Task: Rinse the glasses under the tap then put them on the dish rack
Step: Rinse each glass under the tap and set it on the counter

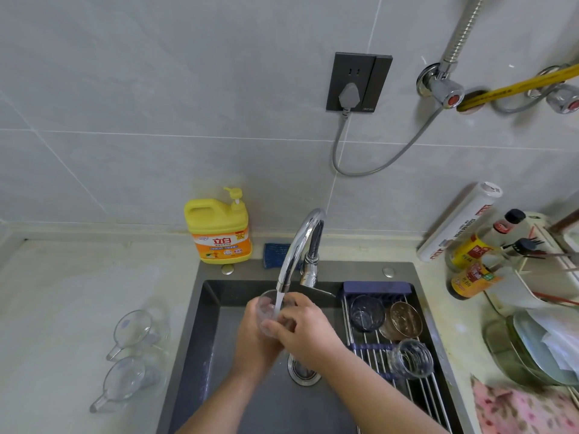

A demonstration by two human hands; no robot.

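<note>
While water is running from the tap in a thin stream, the person is holding a clear glass right under the spout, over the dark sink, so the water is falling straight into its open mouth. The left hand is cupping the glass from the left and below, its fingers curled round the wall to carry the weight. The right hand is closing on the near right side, with its fingers wrapping across the glass. Whether any fingertip is reaching inside the rim is hard to tell.

Holding with both hands is probably keeping the wet, slippery glass steady while it is being turned or rubbed under the flow. It is being kept low in the basin, above the drain, likely so the splash stays inside.

Over the right part of the sink, the dish rack is carrying three rinsed pieces: a dark glass, a brown glass just beside it, and a clear ribbed glass nearer the person. Sitting there, they are draining into the basin.

On the bench to the left, two clear handled mugs are waiting near each other, apparently not yet rinsed, so the job seems to be about halfway along. Free bars are showing at the near end of the rack for the glass in hand.
</note>
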